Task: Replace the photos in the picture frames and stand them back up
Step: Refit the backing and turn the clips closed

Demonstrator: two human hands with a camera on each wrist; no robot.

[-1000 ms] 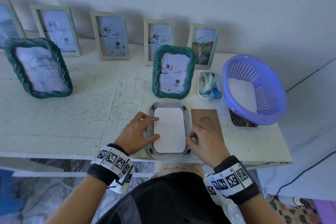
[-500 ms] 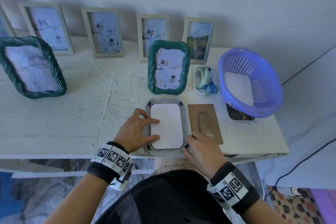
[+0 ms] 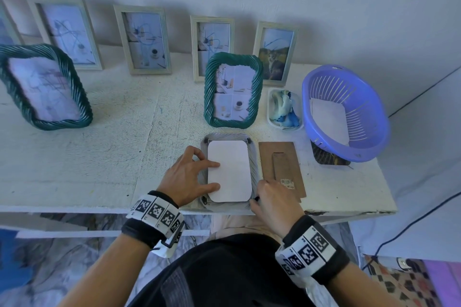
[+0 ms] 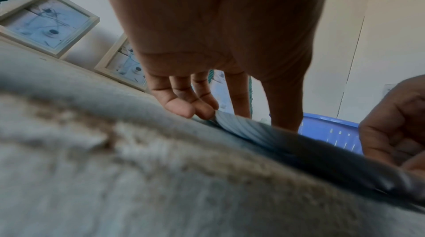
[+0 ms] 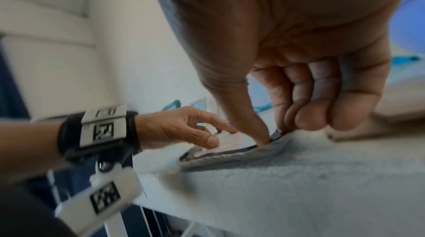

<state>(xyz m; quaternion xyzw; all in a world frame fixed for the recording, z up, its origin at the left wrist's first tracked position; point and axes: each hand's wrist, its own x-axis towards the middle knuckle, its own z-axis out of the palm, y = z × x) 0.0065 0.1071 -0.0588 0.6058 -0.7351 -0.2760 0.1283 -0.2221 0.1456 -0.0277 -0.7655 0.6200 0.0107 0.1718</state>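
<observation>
Face down near the table [image 3: 74,157] edge: frame [image 3: 253,157], long axis pointing away from the body, white photo [image 3: 230,172] inside. Left hand [image 3: 185,177] spread, forefinger and thumb pressing the photo's left edge. Right hand [image 3: 273,200] curled at the near right corner, seemingly pinching a clip; backing board [image 3: 280,164] just right, nearest that hand.

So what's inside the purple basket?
A white sheet lies in the purple basket, blank side up. A dark patterned item pokes out beneath; the rest is covered.

Face-down frame [image 3: 254,157] lies at the counter [image 3: 99,152] front edge; backing board [image 3: 282,167] just right of it; basket [image 3: 346,117] at the right edge; standing frames [image 3: 142,40] along the back edge.
</observation>
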